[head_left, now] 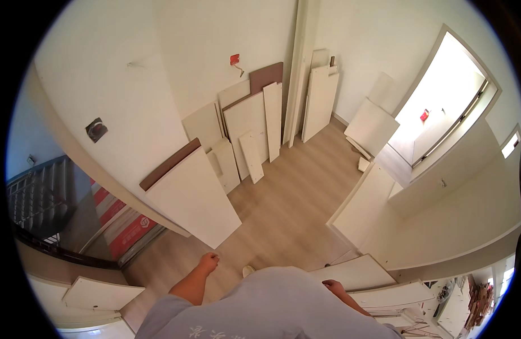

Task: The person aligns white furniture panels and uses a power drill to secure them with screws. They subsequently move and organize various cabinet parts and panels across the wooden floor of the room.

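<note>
My left hand (pixel 208 263) hangs at my side above the wood floor (pixel 289 198), fingers curled into a loose fist with nothing in it. The nearest thing to it is a large white panel (pixel 194 199) leaning on the left wall. My right hand (pixel 332 286) shows only partly beside my grey shirt (pixel 272 305), close to flat white boards (pixel 362 272) lying on the floor. Its fingers are hidden, so I cannot tell whether it holds anything.
Several white and brown furniture panels (pixel 250 121) lean against the far wall and corner. More white boards (pixel 369 125) lean by a bright doorway (pixel 441 101) on the right. A staircase railing (pixel 37 198) drops away at the left.
</note>
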`<state>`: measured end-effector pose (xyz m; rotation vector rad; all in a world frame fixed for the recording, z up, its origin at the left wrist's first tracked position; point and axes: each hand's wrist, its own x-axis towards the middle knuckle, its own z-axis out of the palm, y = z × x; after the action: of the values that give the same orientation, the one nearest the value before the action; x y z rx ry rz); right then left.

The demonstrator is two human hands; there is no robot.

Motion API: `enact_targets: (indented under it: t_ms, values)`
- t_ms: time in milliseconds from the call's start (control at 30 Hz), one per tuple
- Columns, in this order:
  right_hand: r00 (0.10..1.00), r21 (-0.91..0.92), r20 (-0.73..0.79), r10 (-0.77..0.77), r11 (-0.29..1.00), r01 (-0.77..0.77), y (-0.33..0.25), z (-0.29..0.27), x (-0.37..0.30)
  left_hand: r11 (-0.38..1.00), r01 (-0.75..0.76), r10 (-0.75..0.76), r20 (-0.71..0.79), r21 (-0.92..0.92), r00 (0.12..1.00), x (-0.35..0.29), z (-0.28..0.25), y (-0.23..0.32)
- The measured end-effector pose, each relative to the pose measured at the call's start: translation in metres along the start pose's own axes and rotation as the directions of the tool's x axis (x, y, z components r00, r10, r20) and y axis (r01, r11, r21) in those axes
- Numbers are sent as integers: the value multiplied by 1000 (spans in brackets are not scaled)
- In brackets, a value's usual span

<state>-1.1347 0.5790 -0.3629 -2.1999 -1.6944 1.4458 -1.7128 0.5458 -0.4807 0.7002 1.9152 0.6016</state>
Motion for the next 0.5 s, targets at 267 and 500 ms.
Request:
enact_targets:
  t_ms: [267, 500]
  values:
    - [969, -232, 105, -226, 941, 244, -26, 4, 70, 953, 283, -261, 173, -112, 950, 0, 14, -59]
    - [959, -112, -18, -283, 954, 279, -144, -6, 126, 901, -156, 54, 251, 405, 966, 8, -10, -31]
